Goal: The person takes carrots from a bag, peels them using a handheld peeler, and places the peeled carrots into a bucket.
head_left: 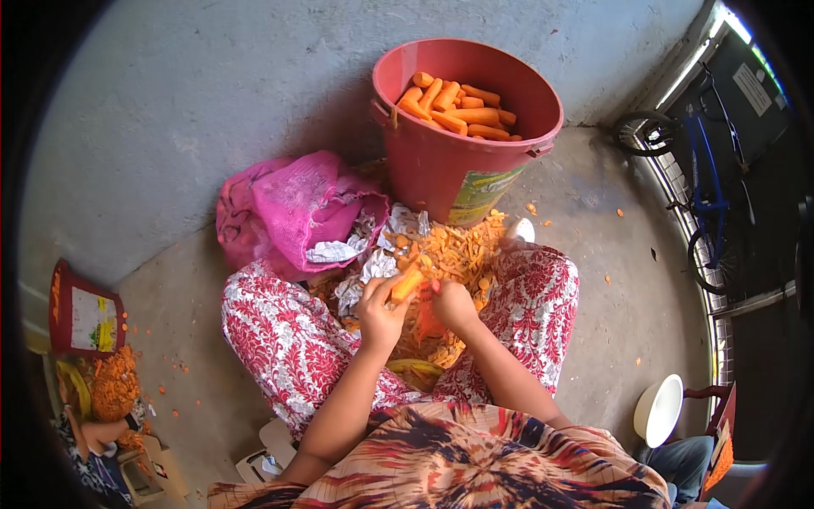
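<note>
My left hand is closed round a peeled orange carrot, its end pointing up and to the right. Close beside it, my right hand is curled shut. A bit of bright red shows at its fingers, too small for me to name. Beneath both hands, between my legs, lies a heap of carrot peelings with cut ends mixed in. Crumpled paper lies at the heap's left edge. Behind the heap stands a large red bucket holding many peeled carrots.
A pink mesh sack slumps left of the bucket. Another red bucket stands far left, near a person beside shredded orange matter. At right are a blue bicycle and a white basin, with another person's leg nearby.
</note>
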Tool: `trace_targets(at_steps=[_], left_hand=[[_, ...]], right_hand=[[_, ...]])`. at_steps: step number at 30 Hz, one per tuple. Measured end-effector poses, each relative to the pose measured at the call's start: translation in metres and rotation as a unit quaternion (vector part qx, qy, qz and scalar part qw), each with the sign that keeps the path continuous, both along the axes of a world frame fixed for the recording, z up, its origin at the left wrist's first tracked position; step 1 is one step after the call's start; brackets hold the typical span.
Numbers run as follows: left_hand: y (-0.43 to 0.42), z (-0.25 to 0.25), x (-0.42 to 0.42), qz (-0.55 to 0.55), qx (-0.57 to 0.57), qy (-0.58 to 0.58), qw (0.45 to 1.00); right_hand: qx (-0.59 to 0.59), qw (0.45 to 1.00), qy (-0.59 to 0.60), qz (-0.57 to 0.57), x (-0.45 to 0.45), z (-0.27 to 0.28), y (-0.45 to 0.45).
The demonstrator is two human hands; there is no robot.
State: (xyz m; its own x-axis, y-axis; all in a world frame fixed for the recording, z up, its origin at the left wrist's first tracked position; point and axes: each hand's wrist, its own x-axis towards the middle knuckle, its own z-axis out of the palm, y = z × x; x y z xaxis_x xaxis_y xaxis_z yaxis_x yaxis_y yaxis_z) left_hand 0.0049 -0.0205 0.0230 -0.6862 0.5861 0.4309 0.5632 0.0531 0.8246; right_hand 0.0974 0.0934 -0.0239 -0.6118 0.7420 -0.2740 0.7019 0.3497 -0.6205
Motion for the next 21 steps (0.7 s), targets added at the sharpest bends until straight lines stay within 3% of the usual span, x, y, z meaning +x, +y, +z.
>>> trace_targets(at_steps=[4,6,7,10,11,12,14,16,17,21], left_hand=[[0.0,-0.002,0.003,-0.001,0.013,-0.008,1.0],[-0.003,0.004,0.006,-0.005,0.031,-0.019,0.999],[-0.004,0.005,0.007,-0.012,0.03,-0.025,0.999],[-0.005,-0.001,-0.001,-0.025,0.01,0.009,1.0],[-0.003,-0.011,-0.004,-0.045,0.04,-0.097,0.993],[0.0,-0.027,-0.007,-0.064,0.069,-0.202,0.975],[0.001,-0.033,-0.012,-0.078,0.136,-0.409,0.899],[0.004,-0.025,-0.019,-0.066,0.207,-0.6,0.769],[0.007,-0.026,-0.021,-0.087,0.246,-0.629,0.733],[0.004,-0.056,-0.029,-0.168,0.221,-0.786,0.553]], right_hand=[[0.08,0.991,-0.091,-0.048,-0.004,0.001,0.005],[-0.037,0.993,-0.104,-0.036,0.011,-0.083,0.048],[-0.058,0.993,-0.055,-0.093,0.018,-0.097,0.055],[-0.003,0.988,-0.124,-0.09,0.007,-0.049,0.046],[0.151,0.945,-0.21,0.2,0.012,-0.083,0.061],[0.099,0.976,-0.154,0.113,0.011,-0.075,0.057],[-0.01,0.997,-0.037,-0.063,0.009,-0.046,0.041],[-0.081,0.991,0.069,-0.083,0.009,-0.035,0.038],[-0.117,0.981,0.121,-0.092,0.01,-0.031,0.037],[-0.161,0.956,0.203,-0.14,0.008,-0.001,0.033]])
